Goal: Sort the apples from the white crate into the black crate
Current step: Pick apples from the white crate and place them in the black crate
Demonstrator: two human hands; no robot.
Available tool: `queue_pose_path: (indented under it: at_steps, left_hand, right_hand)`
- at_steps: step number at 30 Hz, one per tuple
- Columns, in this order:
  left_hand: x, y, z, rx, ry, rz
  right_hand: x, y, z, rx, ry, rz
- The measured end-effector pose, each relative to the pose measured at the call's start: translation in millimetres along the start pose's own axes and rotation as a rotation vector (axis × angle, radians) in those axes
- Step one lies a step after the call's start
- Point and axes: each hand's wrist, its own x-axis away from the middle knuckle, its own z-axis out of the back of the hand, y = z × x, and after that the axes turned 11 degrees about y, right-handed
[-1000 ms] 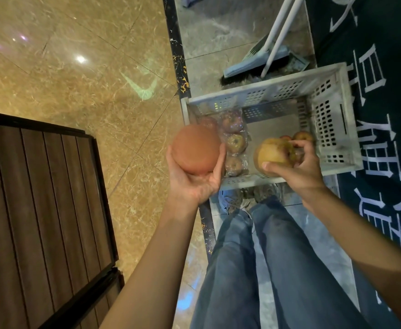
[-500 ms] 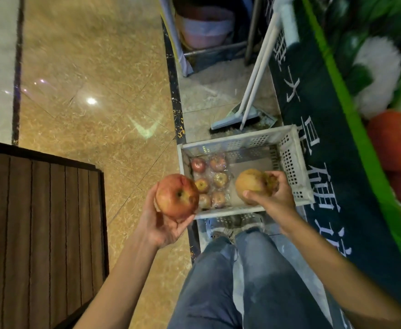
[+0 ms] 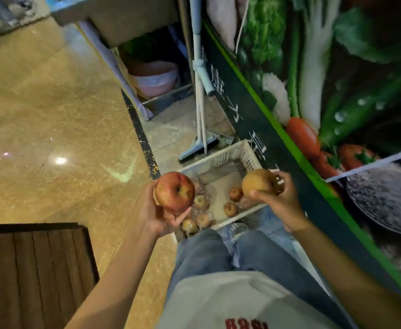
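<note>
Left hand (image 3: pixel 158 213) cupping red apple (image 3: pixel 175 192), right hand (image 3: pixel 281 201) gripping yellowish apple (image 3: pixel 259 182)

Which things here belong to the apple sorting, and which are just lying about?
Job: red apple in left hand; yellow apple in right hand; white crate; apples in it; black crate not in view.
Lying about: broom; pink bin; vegetable banner; wood panel.

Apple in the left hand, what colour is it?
The apple is mostly red with yellowish streaks, clearest in the head view.
</note>
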Motion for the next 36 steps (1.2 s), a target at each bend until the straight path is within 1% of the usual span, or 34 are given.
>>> queue_pose_path:
  at_steps: [3,8,12,14,18,21,24,30,33,36]
  left_hand:
    - [-0.2,8.5,-12.1,-0.112,-0.019,0.056]
    - [8.6,16.2,-22.1,-0.396,-0.034,0.094]
    - [8.2,-0.7,-31.0,-0.637,-0.056,0.15]
    - [2.9,-18.6,-39.8,-0.765,-0.064,0.162]
    - [3.1,-84.1,-57.2,-1.012,-0.124,0.166]
    - [14.4,-148.0,-60.1,-1.17,-0.097,0.16]
    - [10.0,-209.2,-56.6,-1.341,-0.125,0.187]
    - [-17.7,-314.6,-25.7,-1.524,-0.16,0.193]
    - [-15.4,-354.2,-11.5,-1.607,-0.144,0.196]
    - [3.7,-386.6,-5.8,-1.67,-0.105,0.199]
  right_hand:
    - [19.5,10.7,9.2,-0.082,0.177,-0.056]
    - [83.0,37.7,9.3,-0.332,0.476,-0.184]
    - [146.9,64.3,8.7,-0.506,0.64,-0.271]
    - [180.6,81.3,12.2,-0.566,0.754,-0.298]
    - [245.4,125.3,22.2,-0.619,0.969,-0.394]
    - [291.9,160.2,29.9,-0.654,1.129,-0.483]
    - [341.3,194.1,33.4,-0.653,1.266,-0.537]
    - [426.0,241.0,41.1,-0.863,1.478,-0.617]
    - [450.6,257.9,53.7,-0.869,1.601,-0.63]
    - [464.5,276.8,74.3,-0.899,1.653,-0.668]
